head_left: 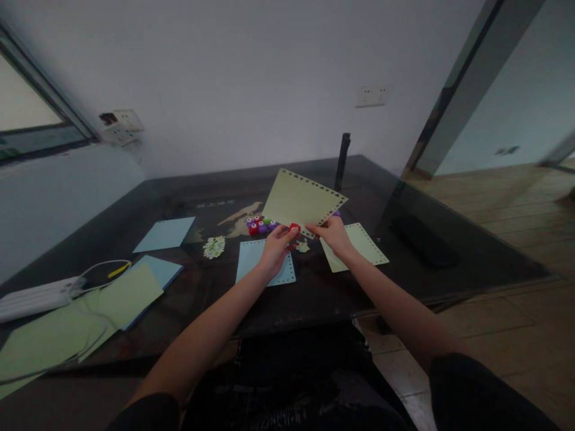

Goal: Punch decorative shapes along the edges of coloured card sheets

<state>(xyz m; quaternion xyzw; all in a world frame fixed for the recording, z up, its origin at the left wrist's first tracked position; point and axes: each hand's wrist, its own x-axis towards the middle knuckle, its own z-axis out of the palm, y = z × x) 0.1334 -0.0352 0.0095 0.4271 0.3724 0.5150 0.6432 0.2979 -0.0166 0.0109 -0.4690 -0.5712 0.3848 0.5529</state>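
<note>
My left hand (274, 252) is closed around a small red craft punch (294, 227) at the near edge of a pale yellow paper sheet (299, 197). My right hand (333, 234) pinches the same sheet close to its near corner. The sheet is held tilted above the table, with a row of punched holes along its far right edge. Behind my left hand stand several red, purple and green punches (263, 225). Below lie a light blue punched sheet (249, 257), partly under my left hand, and another yellow punched sheet (372, 248) by my right wrist.
Small paper bits lie in a pile (214, 246) and a smaller heap (302, 246) on the dark table (215, 299). Blue paper (165, 233), yellow sheets (67, 311) and a white power strip (40, 297) with cables sit left. A black upright object (342, 161) stands behind; a dark flat object (424, 241) lies right.
</note>
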